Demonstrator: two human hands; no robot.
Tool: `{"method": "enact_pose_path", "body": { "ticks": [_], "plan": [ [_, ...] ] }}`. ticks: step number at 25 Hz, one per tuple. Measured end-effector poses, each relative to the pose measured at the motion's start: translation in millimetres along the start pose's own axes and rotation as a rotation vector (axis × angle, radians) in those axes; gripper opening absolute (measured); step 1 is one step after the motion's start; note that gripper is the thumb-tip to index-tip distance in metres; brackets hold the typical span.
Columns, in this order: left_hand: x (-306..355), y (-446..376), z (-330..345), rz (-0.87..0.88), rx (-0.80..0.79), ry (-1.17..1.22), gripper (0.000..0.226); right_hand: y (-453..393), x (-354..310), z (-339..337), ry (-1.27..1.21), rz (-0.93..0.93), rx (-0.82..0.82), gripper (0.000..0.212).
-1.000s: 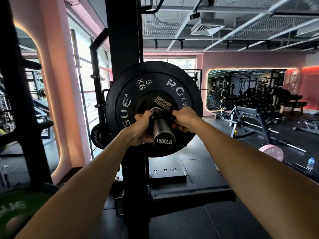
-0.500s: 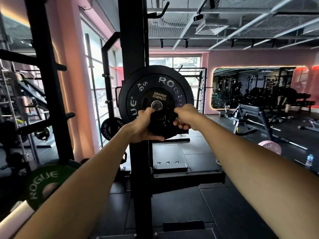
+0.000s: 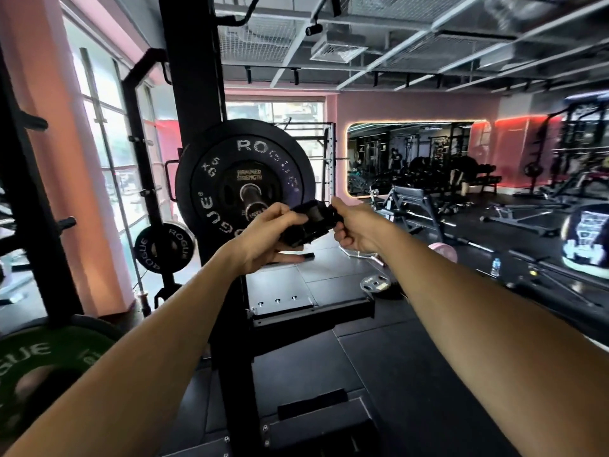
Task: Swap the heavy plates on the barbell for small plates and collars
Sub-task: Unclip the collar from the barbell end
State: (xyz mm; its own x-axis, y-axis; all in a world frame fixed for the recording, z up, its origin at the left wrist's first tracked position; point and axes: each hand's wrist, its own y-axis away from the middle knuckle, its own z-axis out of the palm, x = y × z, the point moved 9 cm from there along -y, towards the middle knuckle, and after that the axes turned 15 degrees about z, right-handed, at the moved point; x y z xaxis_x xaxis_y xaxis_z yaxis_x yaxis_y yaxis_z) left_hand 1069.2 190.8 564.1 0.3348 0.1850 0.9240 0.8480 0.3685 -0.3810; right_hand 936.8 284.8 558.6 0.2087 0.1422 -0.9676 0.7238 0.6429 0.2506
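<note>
A black Rogue bumper plate [image 3: 214,179] marked 5 KG sits on the barbell sleeve [image 3: 252,199], with a smaller Hammer Strength plate [image 3: 250,176] in front of it. The bare steel sleeve end points toward me. A black collar [image 3: 308,222] is off the bar, held in the air just right of the sleeve end. My left hand [image 3: 267,235] grips its left side and my right hand [image 3: 354,227] pinches its right side.
The black rack upright [image 3: 194,77] rises behind the plates. A small Rogue plate [image 3: 164,247] hangs on a storage peg at left, and a green Rogue plate [image 3: 36,364] sits low left. A grey plate [image 3: 374,285], a pink plate [image 3: 443,250] and a water bottle [image 3: 495,267] lie on the floor.
The collar has slid off the sleeve end and moved right in both hands. My view has pulled back from the plates and swung right.
</note>
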Motion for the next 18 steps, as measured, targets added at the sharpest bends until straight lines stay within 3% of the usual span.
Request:
{"method": "enact_pose_path", "body": {
  "ticks": [7, 12, 18],
  "plan": [
    [-20.5, -50.2, 58.6, 0.219, -0.084, -0.15, 0.033, -21.0, 14.9, -82.0, 0.053, 0.065, 0.154, 0.05],
    [-52.8, -115.7, 113.4, 0.279, -0.143, -0.212, 0.043, -61.7, 2.5, -155.3, 0.051, 0.035, 0.212, 0.043],
    [-100.3, -188.0, 141.5, 0.25, -0.141, -0.231, 0.091, -124.3, -3.9, -202.3, 0.078, 0.037, 0.195, 0.033]
  ]
}}
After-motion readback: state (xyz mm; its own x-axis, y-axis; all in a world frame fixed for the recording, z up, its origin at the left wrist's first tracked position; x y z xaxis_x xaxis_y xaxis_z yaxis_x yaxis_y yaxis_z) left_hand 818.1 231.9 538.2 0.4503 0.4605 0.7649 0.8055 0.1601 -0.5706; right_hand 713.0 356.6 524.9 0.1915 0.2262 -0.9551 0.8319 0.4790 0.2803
